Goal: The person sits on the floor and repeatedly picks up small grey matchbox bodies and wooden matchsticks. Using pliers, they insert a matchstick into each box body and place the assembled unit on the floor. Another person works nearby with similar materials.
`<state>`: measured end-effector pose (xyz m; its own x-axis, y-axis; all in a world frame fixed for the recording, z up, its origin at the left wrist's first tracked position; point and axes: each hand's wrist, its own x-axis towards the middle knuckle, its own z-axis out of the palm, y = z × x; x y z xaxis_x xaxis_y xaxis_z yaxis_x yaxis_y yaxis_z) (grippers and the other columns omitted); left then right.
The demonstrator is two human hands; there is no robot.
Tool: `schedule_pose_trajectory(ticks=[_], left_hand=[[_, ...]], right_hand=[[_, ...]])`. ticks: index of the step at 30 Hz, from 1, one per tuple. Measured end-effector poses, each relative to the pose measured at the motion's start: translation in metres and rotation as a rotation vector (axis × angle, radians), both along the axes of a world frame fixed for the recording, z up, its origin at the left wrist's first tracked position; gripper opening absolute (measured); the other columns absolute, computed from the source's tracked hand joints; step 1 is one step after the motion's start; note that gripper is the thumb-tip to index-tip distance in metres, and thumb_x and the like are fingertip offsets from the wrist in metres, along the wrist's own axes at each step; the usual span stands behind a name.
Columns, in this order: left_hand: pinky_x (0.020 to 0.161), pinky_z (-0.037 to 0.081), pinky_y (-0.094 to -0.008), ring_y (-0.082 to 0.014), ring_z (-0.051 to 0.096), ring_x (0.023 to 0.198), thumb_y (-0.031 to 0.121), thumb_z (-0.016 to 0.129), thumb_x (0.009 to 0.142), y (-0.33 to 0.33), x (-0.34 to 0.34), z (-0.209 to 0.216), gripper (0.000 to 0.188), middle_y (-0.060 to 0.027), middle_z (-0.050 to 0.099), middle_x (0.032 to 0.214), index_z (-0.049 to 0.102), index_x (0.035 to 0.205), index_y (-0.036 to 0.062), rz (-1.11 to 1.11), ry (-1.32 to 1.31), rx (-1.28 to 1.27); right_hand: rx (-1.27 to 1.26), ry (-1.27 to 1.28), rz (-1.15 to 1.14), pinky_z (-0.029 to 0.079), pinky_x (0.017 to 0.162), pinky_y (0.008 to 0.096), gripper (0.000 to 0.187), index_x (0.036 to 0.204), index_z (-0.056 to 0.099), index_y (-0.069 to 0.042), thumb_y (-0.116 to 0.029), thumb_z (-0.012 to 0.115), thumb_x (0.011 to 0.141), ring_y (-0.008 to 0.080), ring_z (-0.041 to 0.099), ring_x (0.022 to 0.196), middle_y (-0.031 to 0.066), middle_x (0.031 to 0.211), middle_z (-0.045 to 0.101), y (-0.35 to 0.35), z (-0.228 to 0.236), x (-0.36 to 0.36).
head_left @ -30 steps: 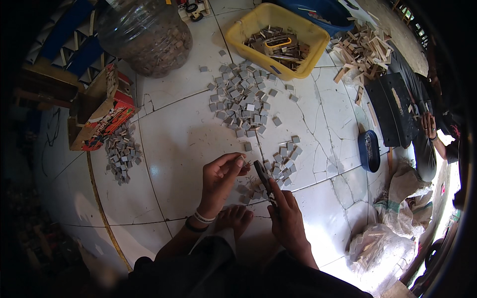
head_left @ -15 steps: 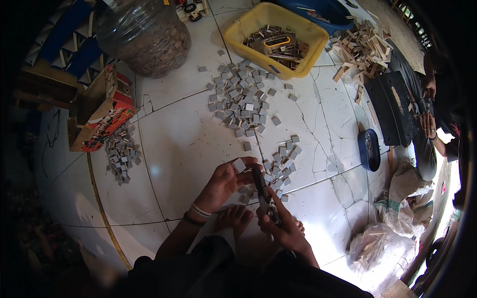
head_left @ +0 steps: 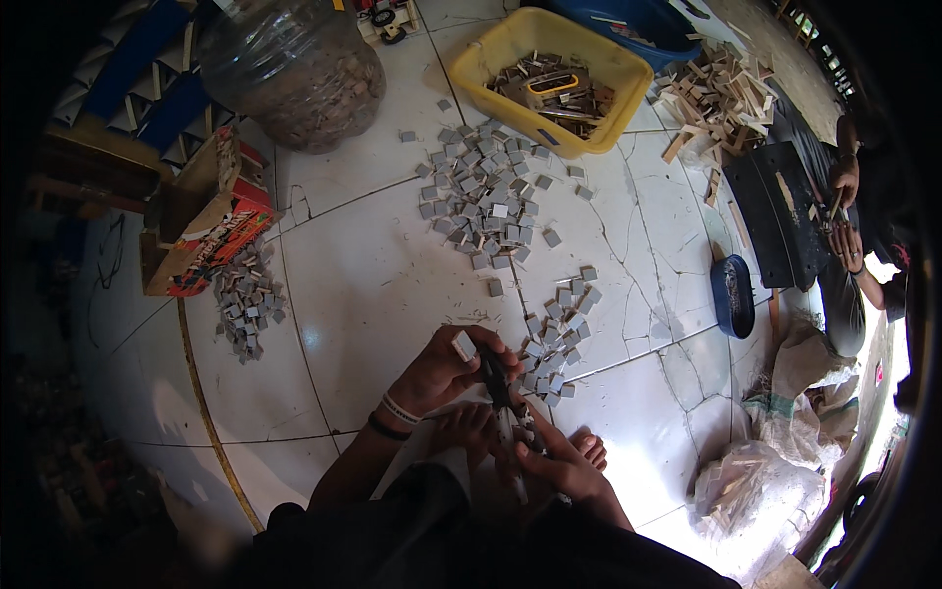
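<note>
My left hand [head_left: 438,369] is closed on a small grey-faced wooden block [head_left: 464,346], pinched at the fingertips. In my right hand [head_left: 564,463] is a pliers-like hand tool [head_left: 510,420] with a dark long nose and pale metal handles. Its dark nose reaches the left fingers, next to the block; whether it touches the block I cannot tell. Just right of the tool lies a small group of similar grey blocks [head_left: 557,339] on the tiles. Farther off spreads a larger heap of grey blocks [head_left: 486,191].
Ahead stands a yellow tub [head_left: 552,137] of metal and wooden bits. A clear plastic container [head_left: 304,98] of blocks and a cardboard box [head_left: 221,231] are at left, with more blocks [head_left: 250,304]. Wood scraps [head_left: 716,98], a co-worker's hands [head_left: 846,236] and a blue dish [head_left: 732,294] are at right.
The tool has swung left and come nearer my body, its nose now by the left fingers. The block in my left hand has turned and shifted slightly down and left.
</note>
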<state>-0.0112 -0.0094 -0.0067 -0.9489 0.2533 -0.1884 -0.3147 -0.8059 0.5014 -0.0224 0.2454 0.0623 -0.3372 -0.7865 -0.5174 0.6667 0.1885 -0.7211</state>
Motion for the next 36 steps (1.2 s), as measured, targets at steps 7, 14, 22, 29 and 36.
schedule_pose_trajectory(ticks=[7,14,22,29,36], left_hand=[[0.103,0.057,-0.0503,-0.0354,0.071,0.112,0.017,0.080,0.093,0.000,0.002,0.009,0.031,-0.0155,0.071,0.110,0.064,0.114,0.0012,0.019,-0.042,-0.129],[0.103,0.056,-0.0474,-0.0336,0.068,0.116,0.010,0.075,0.096,0.007,-0.003,0.006,0.018,-0.0128,0.068,0.111,0.066,0.109,0.0017,0.081,0.008,-0.137],[0.108,0.053,-0.0459,-0.0306,0.068,0.120,0.006,0.071,0.098,0.008,-0.007,0.030,0.018,-0.0161,0.069,0.123,0.066,0.114,0.0000,0.147,-0.012,-0.332],[0.115,0.051,-0.0444,-0.0306,0.064,0.130,0.009,0.069,0.102,0.004,-0.010,0.023,0.020,-0.0190,0.065,0.136,0.064,0.120,0.0015,0.192,-0.110,-0.323],[0.116,0.051,-0.0386,-0.0255,0.063,0.131,0.009,0.071,0.101,0.028,-0.003,0.015,0.022,-0.0155,0.058,0.149,0.067,0.122,0.0054,0.217,-0.237,-0.102]], right_hand=[[0.076,0.192,-0.015,0.039,0.115,0.0412,0.070,0.169,0.022,-0.013,-0.013,0.057,0.108,0.0310,0.051,0.139,0.0204,0.156,0.048,-0.009,0.003,0.004],[0.449,0.766,0.045,0.055,0.091,0.0547,0.074,0.164,0.032,-0.021,0.001,0.059,0.099,0.0537,0.064,0.113,0.0310,0.129,0.061,-0.019,0.001,0.000],[0.287,0.638,-0.057,0.051,0.100,0.0491,0.065,0.163,0.036,-0.016,-0.005,0.059,0.103,0.0514,0.062,0.123,0.0326,0.138,0.061,-0.013,-0.003,0.002],[0.159,0.356,-0.143,0.046,0.110,0.0406,0.069,0.167,0.023,-0.010,-0.005,0.057,0.107,0.0338,0.059,0.134,0.0229,0.148,0.056,-0.009,-0.007,0.000],[-0.010,0.089,-0.268,0.042,0.114,0.0368,0.073,0.170,0.014,-0.008,-0.007,0.055,0.109,0.0238,0.053,0.138,0.0164,0.149,0.053,-0.002,-0.009,-0.003]])
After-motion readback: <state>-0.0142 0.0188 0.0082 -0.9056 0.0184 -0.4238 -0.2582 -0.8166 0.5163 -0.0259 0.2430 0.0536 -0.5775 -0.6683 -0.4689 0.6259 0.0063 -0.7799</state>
